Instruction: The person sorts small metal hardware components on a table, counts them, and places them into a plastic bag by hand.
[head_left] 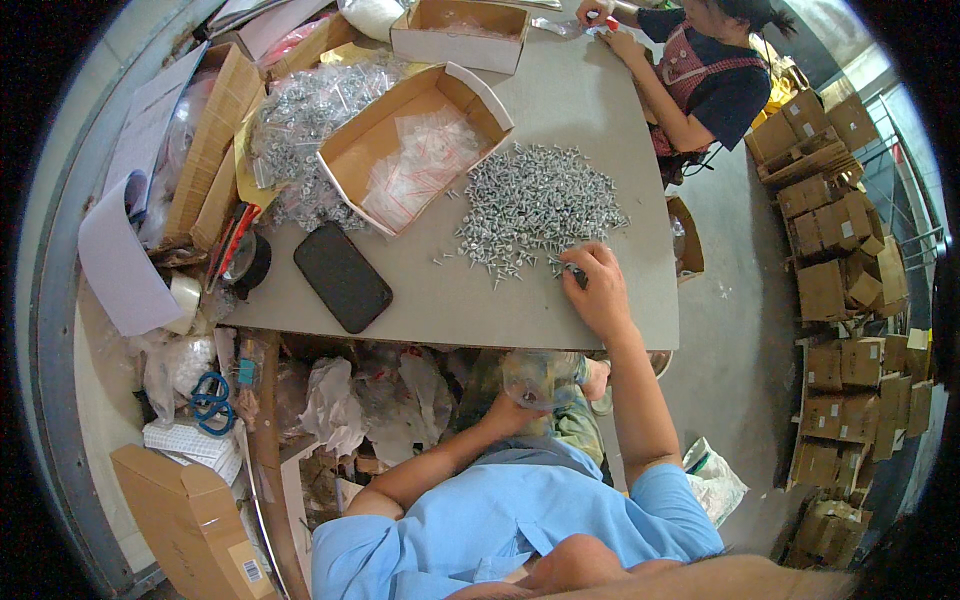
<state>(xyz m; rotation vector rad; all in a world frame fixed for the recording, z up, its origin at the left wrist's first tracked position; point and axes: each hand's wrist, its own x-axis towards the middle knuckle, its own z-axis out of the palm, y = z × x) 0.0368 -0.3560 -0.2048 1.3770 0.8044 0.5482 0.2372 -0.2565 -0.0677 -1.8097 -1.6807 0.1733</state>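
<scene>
A wide heap of small silver screws [540,205] lies on the grey table, with a few loose ones around its near edge. My right hand [600,292] rests at the near right edge of the heap, its fingers curled over some screws; how many is hidden. Below the table's front edge, close to my lap, my left hand [512,412] is closed on a clear plastic container [540,378]. A small dark spot shows low in it, too small to make out.
An open carton [345,150] with clear small bags [420,165] stands beside the heap, near bagged screws [310,110]. A black phone [342,277] lies at the front. Blue-handled scissors [211,403] are at left. A co-worker [700,75] works at the far right; stacked cartons [840,240] stand beyond.
</scene>
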